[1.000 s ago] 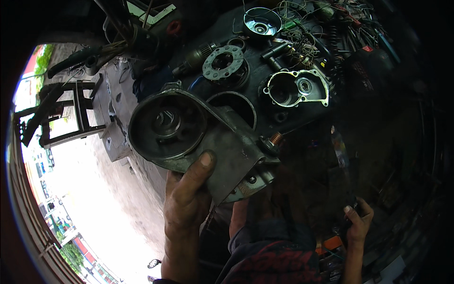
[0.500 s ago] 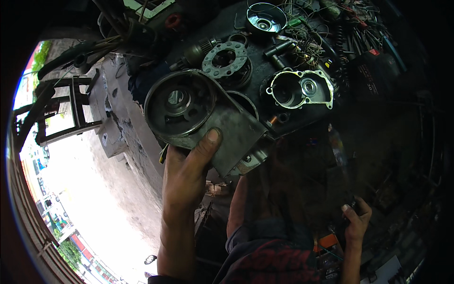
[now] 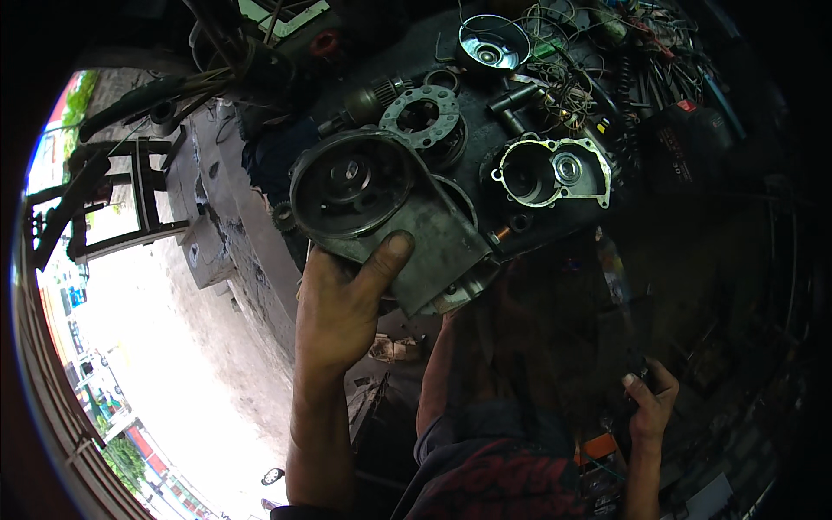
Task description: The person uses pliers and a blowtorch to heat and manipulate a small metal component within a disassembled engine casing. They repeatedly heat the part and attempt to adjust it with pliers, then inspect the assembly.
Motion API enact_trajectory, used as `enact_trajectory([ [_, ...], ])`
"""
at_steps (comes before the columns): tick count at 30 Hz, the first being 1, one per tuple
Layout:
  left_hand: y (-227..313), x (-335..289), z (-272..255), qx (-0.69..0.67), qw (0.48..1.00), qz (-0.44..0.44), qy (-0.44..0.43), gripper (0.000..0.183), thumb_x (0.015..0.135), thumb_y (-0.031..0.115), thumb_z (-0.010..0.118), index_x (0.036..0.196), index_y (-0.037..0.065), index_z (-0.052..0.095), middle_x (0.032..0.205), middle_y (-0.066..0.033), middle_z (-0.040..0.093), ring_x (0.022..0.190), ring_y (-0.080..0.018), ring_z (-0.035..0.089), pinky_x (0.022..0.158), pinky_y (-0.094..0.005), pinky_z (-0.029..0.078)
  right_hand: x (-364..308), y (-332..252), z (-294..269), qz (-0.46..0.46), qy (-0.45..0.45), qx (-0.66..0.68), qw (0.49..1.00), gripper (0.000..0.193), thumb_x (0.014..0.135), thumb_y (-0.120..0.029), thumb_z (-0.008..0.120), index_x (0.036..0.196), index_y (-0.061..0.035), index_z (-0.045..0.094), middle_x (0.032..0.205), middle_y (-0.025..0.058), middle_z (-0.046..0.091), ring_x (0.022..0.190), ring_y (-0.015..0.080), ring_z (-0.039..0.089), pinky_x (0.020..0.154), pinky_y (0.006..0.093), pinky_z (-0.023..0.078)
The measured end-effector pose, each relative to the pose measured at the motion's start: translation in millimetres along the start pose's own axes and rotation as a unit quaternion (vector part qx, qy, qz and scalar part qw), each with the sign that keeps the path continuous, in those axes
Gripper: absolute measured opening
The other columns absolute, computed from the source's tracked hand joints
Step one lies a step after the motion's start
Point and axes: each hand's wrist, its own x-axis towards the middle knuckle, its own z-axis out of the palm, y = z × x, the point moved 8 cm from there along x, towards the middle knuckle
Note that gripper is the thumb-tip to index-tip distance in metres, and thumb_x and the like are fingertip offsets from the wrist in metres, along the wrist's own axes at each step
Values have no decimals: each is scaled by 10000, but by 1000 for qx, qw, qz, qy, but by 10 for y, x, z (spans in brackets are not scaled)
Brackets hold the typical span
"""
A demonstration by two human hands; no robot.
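Note:
My left hand (image 3: 342, 303) grips a grey metal gear housing (image 3: 446, 247) from below, its thumb pressed on the flat face. The housing has a round cup with a central bore at its upper left and hangs tilted over the bench's near edge. Behind it on the bench lie a flat metal ring with holes (image 3: 400, 127) and an open cast housing (image 3: 594, 165) with a bright rim. Lower right, in shadow, my right hand (image 3: 652, 403) is closed with its thumb up; a dark thing seems to be in it, too dim to name.
The dark workbench (image 3: 485, 108) also bears a round metal cup (image 3: 492, 45), a splined shaft (image 3: 368, 102), tangled wires (image 3: 563, 82) and several hand tools at the far right. A small gear (image 3: 283, 215) shows left of the held housing. A dark frame (image 3: 130, 199) stands at left.
The housing in my left hand has shifted slightly right and turned a little. The bench also sits a bit lower in view. My right hand stays nearly where it was.

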Motion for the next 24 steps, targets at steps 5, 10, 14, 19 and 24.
enact_trajectory([
  [5, 65, 29, -5, 7, 999, 32, 4, 492, 979, 392, 733, 1235, -22, 658, 960, -85, 722, 784, -123, 651, 646, -279, 514, -27, -6, -24, -7, 4, -8, 1000, 356, 779, -67, 824, 1091, 72, 724, 878, 35, 714, 746, 96, 638, 714, 237, 509],
  [10, -67, 31, -105, 2, 999, 38, -17, 487, 988, 404, 723, 1186, -36, 658, 833, -60, 700, 654, -105, 635, 558, -254, 480, -65, 63, -113, -4, 29, -9, 1000, 405, 791, -36, 800, 1160, 78, 676, 925, 57, 688, 756, 113, 625, 707, 253, 514],
  [14, -307, -45, -623, -39, 999, 9, -10, 500, 968, 332, 760, 1285, -36, 639, 892, -80, 725, 750, -109, 664, 653, -258, 503, -131, 141, -268, -4, 73, -20, 997, 515, 802, -24, 786, 1271, 66, 592, 1032, 93, 654, 813, 133, 619, 725, 267, 524],
  [19, -882, -336, -1299, 79, 979, -34, 184, 330, 964, 205, 730, 1217, -6, 716, 838, -48, 704, 778, -120, 641, 712, -282, 513, -198, 186, -410, -8, 118, -24, 993, 573, 799, -18, 782, 1316, 72, 553, 1132, 122, 630, 865, 167, 628, 758, 287, 534],
  [24, -1115, -467, -1278, 276, 933, 93, 211, 430, 805, 106, 799, 1210, 40, 671, 1196, -145, 658, 1133, -305, 624, 947, -426, 512, -245, 106, -373, -19, 97, -48, 994, 538, 784, -29, 791, 1276, 84, 603, 1030, 89, 652, 837, 154, 621, 730, 278, 522],
])
